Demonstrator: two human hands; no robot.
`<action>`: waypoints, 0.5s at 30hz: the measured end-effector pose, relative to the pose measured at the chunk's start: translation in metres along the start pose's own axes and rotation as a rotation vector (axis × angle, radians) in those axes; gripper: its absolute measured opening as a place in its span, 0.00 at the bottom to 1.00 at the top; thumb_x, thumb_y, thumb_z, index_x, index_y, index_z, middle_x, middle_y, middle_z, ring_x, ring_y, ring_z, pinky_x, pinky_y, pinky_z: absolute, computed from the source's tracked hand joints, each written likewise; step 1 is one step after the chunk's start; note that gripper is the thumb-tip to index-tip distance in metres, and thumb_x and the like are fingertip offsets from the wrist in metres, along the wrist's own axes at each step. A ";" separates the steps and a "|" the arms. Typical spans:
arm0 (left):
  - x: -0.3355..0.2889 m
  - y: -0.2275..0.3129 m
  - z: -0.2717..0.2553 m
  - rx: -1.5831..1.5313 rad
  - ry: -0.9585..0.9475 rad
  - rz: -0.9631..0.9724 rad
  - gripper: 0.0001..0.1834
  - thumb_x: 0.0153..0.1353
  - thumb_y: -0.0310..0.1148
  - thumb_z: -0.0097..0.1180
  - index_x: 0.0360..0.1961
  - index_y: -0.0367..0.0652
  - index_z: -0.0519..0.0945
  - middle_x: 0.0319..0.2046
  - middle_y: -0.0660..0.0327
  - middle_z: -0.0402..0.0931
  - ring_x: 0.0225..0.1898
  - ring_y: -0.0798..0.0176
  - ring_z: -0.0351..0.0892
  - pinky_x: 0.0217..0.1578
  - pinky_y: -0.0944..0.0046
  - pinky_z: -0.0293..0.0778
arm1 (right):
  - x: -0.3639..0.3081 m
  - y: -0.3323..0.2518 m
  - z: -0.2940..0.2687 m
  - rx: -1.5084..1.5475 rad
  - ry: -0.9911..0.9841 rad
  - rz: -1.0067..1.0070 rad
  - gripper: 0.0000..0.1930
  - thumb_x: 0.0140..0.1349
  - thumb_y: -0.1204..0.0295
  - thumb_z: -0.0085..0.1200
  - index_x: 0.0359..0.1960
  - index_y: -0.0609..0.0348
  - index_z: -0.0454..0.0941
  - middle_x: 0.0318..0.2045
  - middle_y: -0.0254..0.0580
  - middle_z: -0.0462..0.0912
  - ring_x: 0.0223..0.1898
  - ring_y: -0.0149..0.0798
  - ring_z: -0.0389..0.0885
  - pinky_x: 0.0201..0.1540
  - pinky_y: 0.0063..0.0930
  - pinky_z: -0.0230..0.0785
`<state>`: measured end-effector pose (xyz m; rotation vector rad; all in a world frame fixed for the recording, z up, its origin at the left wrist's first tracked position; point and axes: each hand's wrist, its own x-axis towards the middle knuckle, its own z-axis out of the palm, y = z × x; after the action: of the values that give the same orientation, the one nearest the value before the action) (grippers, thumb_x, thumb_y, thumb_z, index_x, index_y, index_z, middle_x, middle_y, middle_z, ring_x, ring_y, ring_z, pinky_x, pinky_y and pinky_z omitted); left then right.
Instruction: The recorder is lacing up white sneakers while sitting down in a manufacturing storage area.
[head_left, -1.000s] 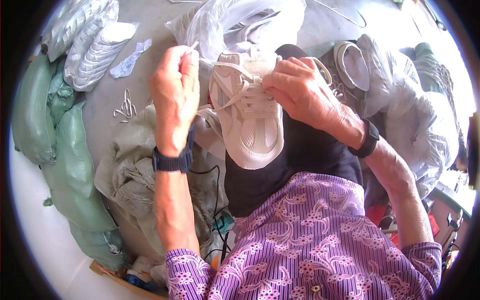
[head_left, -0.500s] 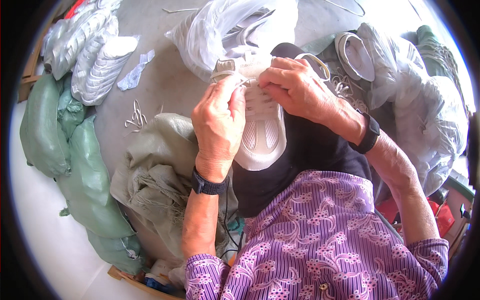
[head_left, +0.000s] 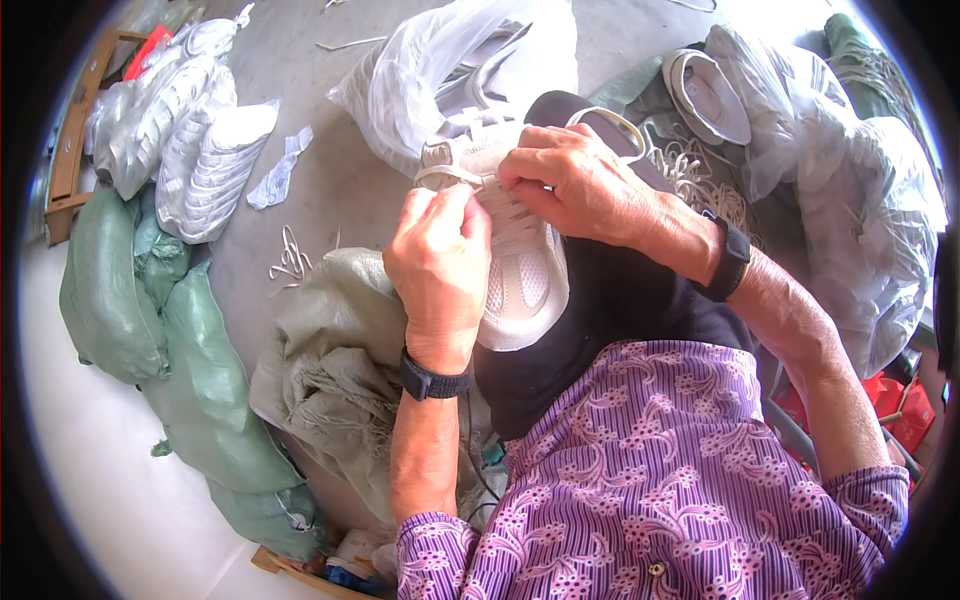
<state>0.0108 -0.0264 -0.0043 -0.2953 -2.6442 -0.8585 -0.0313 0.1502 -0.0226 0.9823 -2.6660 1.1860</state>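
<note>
A white sneaker (head_left: 522, 315) with mesh toe panels rests on my dark-clad lap, its toe pointing toward me. My left hand (head_left: 440, 265) is closed in a pinch at the left side of the lacing, where a white shoelace (head_left: 450, 172) bends over the fingertips. Over the right side of the lacing, my right hand (head_left: 590, 190) is also pinched on the lace, close to the tongue. A loop of pale lace stands up behind that hand. Both sets of fingertips partly hide the upper eyelets.
Beyond the sneaker lies a clear plastic bag (head_left: 395, 90) with shoes inside. Stacked white shoe parts (head_left: 215, 170) and green sacks (head_left: 205, 390) line the left. A beige sack (head_left: 325, 350) sits beside my left arm. At right are loose laces (head_left: 700, 190), a white shoe (head_left: 705, 98) and bagged goods (head_left: 850, 220).
My right hand has shifted slightly left and down, nearer the left hand. The view has turned a little. Both hands stay pinched at the lacing.
</note>
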 end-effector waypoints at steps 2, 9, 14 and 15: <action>0.005 0.002 0.002 0.048 -0.052 0.001 0.07 0.50 0.21 0.59 0.32 0.39 0.81 0.24 0.56 0.74 0.24 0.57 0.75 0.26 0.59 0.70 | -0.001 0.000 0.000 0.002 0.003 0.010 0.04 0.54 0.72 0.55 0.31 0.54 0.78 0.29 0.38 0.77 0.35 0.44 0.79 0.35 0.38 0.67; 0.016 -0.006 0.003 -0.208 -0.238 -0.167 0.07 0.51 0.22 0.58 0.34 0.39 0.81 0.25 0.58 0.75 0.26 0.64 0.75 0.29 0.65 0.71 | -0.004 0.003 0.002 0.008 0.009 0.024 0.03 0.54 0.73 0.54 0.30 0.55 0.78 0.29 0.38 0.77 0.35 0.44 0.79 0.34 0.38 0.69; 0.003 -0.014 0.009 -0.563 -0.184 -0.216 0.06 0.56 0.22 0.56 0.36 0.36 0.81 0.32 0.57 0.78 0.30 0.64 0.79 0.31 0.65 0.74 | -0.003 0.002 -0.005 0.046 -0.035 0.046 0.05 0.53 0.72 0.52 0.29 0.58 0.79 0.29 0.41 0.79 0.35 0.46 0.80 0.38 0.38 0.72; 0.004 -0.010 0.008 -0.482 -0.179 -0.227 0.06 0.56 0.23 0.56 0.36 0.37 0.81 0.32 0.56 0.78 0.31 0.63 0.79 0.33 0.66 0.74 | -0.002 0.003 -0.004 0.023 -0.002 0.045 0.04 0.52 0.73 0.54 0.29 0.58 0.78 0.27 0.40 0.78 0.33 0.45 0.79 0.36 0.38 0.70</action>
<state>0.0023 -0.0288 -0.0142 -0.1953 -2.6306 -1.6157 -0.0322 0.1555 -0.0220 0.9321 -2.6952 1.2281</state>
